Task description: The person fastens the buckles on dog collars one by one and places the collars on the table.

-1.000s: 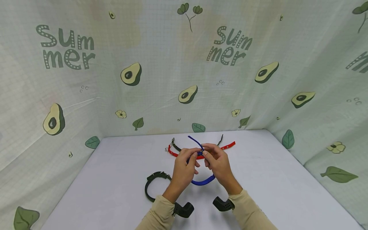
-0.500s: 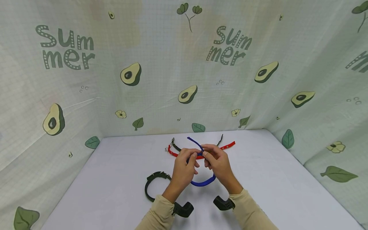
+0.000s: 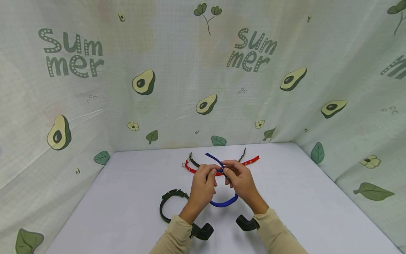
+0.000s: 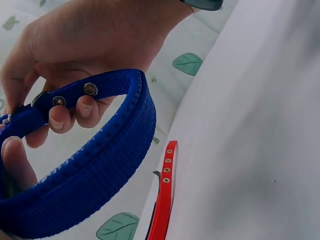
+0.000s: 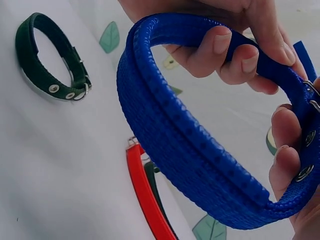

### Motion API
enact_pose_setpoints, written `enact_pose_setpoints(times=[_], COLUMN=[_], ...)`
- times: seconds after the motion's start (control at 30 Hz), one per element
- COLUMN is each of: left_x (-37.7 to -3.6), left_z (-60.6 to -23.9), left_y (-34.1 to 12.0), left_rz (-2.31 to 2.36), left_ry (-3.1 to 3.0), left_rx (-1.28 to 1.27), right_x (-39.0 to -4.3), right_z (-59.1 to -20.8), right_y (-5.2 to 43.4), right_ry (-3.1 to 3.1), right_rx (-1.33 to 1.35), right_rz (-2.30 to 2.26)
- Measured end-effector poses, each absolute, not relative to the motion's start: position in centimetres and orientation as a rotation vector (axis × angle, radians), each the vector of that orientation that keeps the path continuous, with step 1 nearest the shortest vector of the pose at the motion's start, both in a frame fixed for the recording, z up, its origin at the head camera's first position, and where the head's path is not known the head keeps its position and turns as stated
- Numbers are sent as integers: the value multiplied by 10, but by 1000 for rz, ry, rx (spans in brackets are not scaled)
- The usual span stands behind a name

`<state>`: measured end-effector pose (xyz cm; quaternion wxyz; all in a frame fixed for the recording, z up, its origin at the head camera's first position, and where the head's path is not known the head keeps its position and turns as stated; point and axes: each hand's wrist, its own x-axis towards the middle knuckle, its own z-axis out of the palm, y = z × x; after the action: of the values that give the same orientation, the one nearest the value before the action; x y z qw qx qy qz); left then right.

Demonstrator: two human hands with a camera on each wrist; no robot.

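Note:
A blue webbing collar (image 3: 224,204), bent into a loop, is held up between both hands above the white table. My left hand (image 3: 202,181) pinches one side of it, close to the metal buckle (image 5: 311,95). On the other side my right hand (image 3: 243,178) grips the strap between thumb and fingers. The strap's loose end (image 3: 211,156) sticks up and leftward past the fingertips. Metal eyelets (image 4: 90,89) show along the strap in both wrist views. Fingers partly cover the buckle, so how far the strap runs through it cannot be told.
A dark green collar (image 5: 45,85), closed in a ring, lies on the table left of the hands. Behind the hands lie a red collar (image 3: 253,160) and another dark collar (image 3: 194,162), both stretched out. A printed curtain (image 3: 177,106) hangs behind the table.
The blue strap's loose end has sunk a little and shifted left. The bottom of the loop hangs slightly lower. Both hands stay nearly in place, still pinching the collar.

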<state>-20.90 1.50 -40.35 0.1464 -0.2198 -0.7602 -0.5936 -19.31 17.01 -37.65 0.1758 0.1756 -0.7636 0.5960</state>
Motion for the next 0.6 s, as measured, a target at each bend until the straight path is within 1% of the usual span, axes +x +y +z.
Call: enact_pose_setpoints(times=[0.3, 0.47, 0.6], left_x=[-208, -208, -208], left_z=[-401, -401, -401], left_y=[15, 15, 16], left_rz=[-1674, -1582, -1511], left_ry=[-2164, -2160, -2148], left_rx=[-679, -706, -720], right_x=[-208, -208, -207], right_z=[-395, -396, -394], right_y=[178, 177, 173], right_ry=[-2119, -2087, -2079], right_rx=[481, 496, 450], right_rz=[1738, 1725, 1723])
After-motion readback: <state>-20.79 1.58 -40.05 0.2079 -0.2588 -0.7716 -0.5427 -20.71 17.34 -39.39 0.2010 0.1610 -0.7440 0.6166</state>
